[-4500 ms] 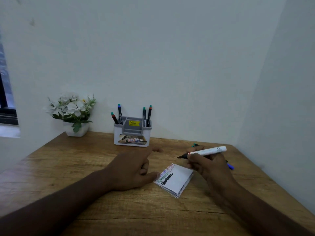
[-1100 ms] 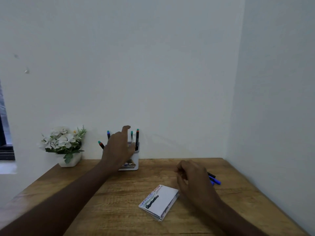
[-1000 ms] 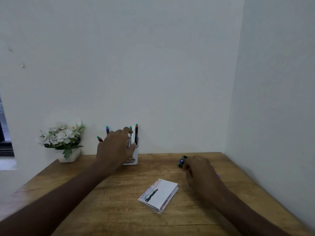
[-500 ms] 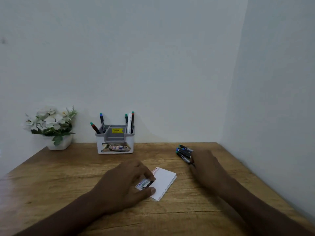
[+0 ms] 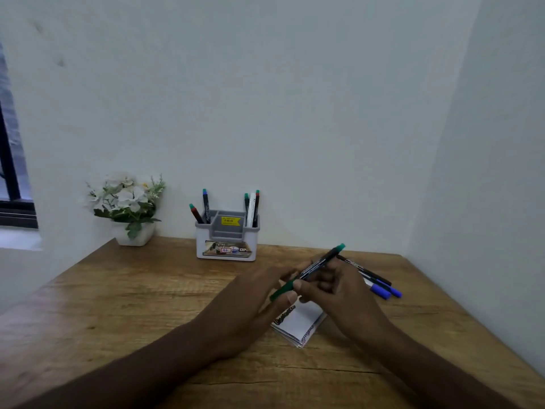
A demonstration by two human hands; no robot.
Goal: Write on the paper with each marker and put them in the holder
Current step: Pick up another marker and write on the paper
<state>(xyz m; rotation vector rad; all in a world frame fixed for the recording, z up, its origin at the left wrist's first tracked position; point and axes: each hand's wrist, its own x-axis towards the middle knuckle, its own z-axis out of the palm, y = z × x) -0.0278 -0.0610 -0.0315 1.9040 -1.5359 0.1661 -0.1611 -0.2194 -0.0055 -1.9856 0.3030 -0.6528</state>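
Observation:
A green marker (image 5: pixel 317 267) is held over the folded white paper (image 5: pixel 298 323) in the middle of the wooden desk. My right hand (image 5: pixel 336 290) grips its dark barrel. My left hand (image 5: pixel 259 293) pinches its green cap end. The paper carries coloured scribbles and lies partly under both hands. A grey and white holder (image 5: pixel 227 239) stands at the back by the wall, with several markers upright in it. Loose markers (image 5: pixel 380 286) with blue caps lie on the desk to the right of my right hand.
A white pot of white flowers (image 5: pixel 129 205) sits at the back left of the desk (image 5: pixel 132 296). Walls close off the back and the right side. A dark window frame (image 5: pixel 11 184) shows at the far left.
My right hand has picked a green marker from the pile and brought it over the paper. My left hand has left the paper and taken the marker's cap end.

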